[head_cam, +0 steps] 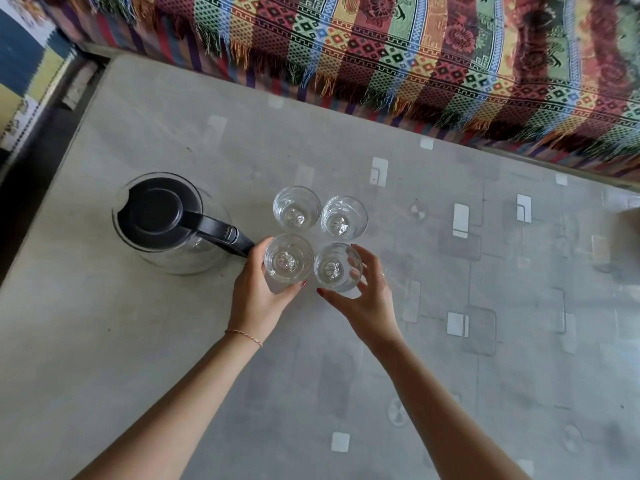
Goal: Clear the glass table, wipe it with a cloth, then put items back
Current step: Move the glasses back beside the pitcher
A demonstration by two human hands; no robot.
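Note:
Several clear drinking glasses stand in a tight cluster on the glass table (104,341). My left hand (258,296) grips the near-left glass (288,257), fingers curled round its side. My right hand (363,299) holds the near-right glass (336,266), thumb on the near side and fingers round the far side. Behind them stand the far-left glass (296,208) and the far-right glass (343,218), untouched. A glass jug (166,220) with a black lid and black handle sits left of the glasses, its handle pointing at my left hand.
A sofa with a colourful striped, fringed throw (415,57) runs along the table's far edge. The floor beneath, with pale rectangles, shows through the glass. A dark gap (31,174) lies off the table's left edge.

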